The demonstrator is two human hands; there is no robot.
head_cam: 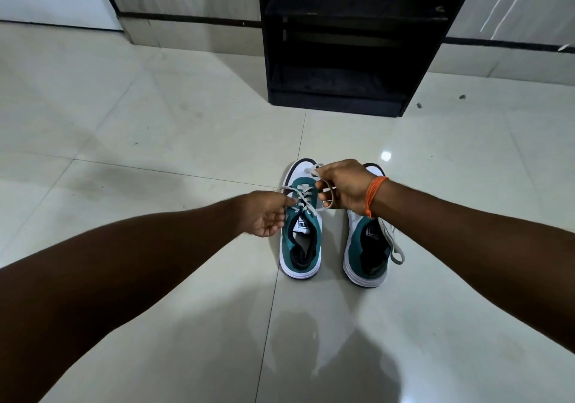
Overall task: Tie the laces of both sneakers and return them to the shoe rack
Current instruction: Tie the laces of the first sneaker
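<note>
The left hand (267,216) and right hand (345,186) each keep a pinching grip on one lace (303,199) end, held apart, likely to tension a knot. The left sneaker (300,247) sits directly under both grips. The right sneaker (367,256) sits untied beneath the right grip, and the shoe rack (342,91) stands well beyond.

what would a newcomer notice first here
The left hand and right hand meet at centre, each pinching an end of the white lace of the left-side sneaker on the glossy floor. Beside it the other sneaker has a loose lace trailing down its side, and an orange band rings the right wrist. A black rack stands behind, at top.
</note>
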